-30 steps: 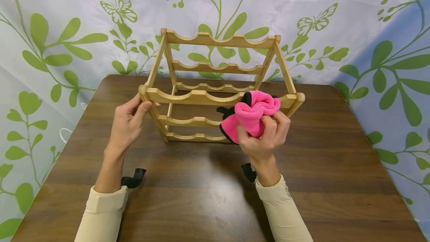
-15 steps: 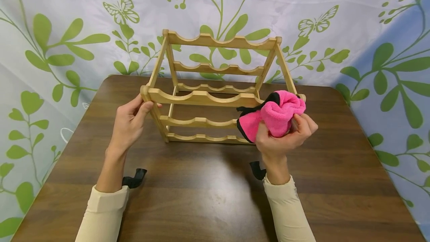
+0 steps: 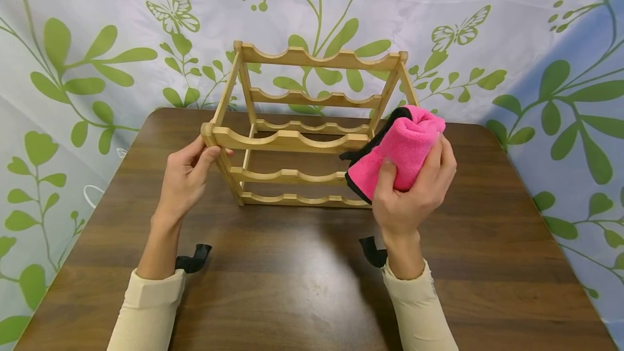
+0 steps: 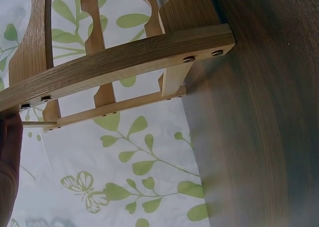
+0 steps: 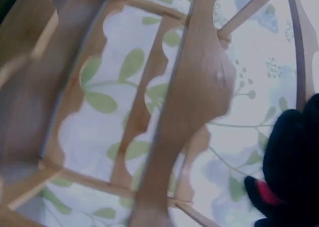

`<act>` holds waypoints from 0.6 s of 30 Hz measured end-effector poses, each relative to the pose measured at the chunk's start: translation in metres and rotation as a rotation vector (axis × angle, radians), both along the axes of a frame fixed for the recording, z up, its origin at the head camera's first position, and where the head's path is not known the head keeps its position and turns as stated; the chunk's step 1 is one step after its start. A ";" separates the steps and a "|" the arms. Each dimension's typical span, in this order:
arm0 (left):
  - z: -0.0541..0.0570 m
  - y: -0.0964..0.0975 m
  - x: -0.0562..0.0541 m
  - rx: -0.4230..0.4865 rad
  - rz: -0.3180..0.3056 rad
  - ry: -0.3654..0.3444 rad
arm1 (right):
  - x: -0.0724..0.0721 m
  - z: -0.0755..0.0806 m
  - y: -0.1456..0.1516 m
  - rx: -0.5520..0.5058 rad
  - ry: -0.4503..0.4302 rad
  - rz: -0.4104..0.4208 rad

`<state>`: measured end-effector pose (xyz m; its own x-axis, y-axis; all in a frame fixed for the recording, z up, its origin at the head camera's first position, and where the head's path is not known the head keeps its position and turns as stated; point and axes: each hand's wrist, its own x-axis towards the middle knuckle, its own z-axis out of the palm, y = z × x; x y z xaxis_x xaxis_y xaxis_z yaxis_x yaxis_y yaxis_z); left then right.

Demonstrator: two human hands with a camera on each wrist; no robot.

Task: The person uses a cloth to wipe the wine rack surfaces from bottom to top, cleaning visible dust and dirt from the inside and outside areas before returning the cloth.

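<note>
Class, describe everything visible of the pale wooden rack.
The pale wooden rack is an open frame standing on the brown wood-grain table. Three tiers of scalloped rails span front and back; straight bars join them. Dark fastener heads dot one post. The person's left hand grips its front left corner; in the head view, a black-edged pink cloth hides its front right corner.

Just beyond my right hand [image 3: 414,199], the pink cloth [image 3: 407,148] blocks the near right corner of the wooden rack [image 3: 292,141]. Left of that hand, scalloped rails [image 3: 287,176] bar the way, with gaps between them to reach through. To its right, room lies open above the table [image 3: 497,232].
</note>
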<state>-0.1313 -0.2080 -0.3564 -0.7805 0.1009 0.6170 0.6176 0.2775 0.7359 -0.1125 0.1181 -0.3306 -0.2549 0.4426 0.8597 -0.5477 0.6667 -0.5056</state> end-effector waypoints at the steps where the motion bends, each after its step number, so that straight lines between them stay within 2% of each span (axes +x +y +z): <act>1: 0.000 0.000 0.000 -0.001 0.005 0.002 | 0.000 -0.001 0.001 0.042 -0.043 -0.012; 5: 0.000 0.000 0.001 -0.007 0.018 0.005 | 0.001 -0.001 0.001 0.169 -0.139 -0.032; 9: 0.000 -0.001 0.000 -0.021 0.027 0.006 | 0.003 -0.002 -0.001 0.248 -0.188 -0.023; 14: 0.000 0.000 -0.001 -0.027 0.040 0.014 | 0.005 -0.005 -0.008 0.299 -0.197 0.037; 18: 0.000 0.001 0.000 -0.029 0.039 0.015 | 0.006 -0.006 -0.011 0.269 -0.166 0.083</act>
